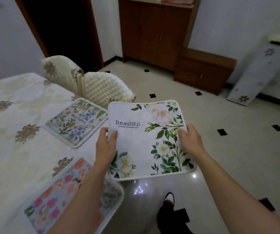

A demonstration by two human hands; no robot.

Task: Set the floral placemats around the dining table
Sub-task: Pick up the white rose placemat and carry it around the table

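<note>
I hold a white floral placemat printed "Beautiful" flat in the air, off the table's right edge and above the floor. My left hand grips its left edge, thumb on top. My right hand grips its right edge. Two other placemats lie on the dining table: one with blue and orange flowers near the far right edge, one with pink flowers at the near right edge, partly hidden under my left forearm.
Two chairs with quilted cream covers stand at the table's far right side. A brown wooden cabinet and a low drawer unit line the far wall. A patterned board leans at the right. My foot is on the tiled floor.
</note>
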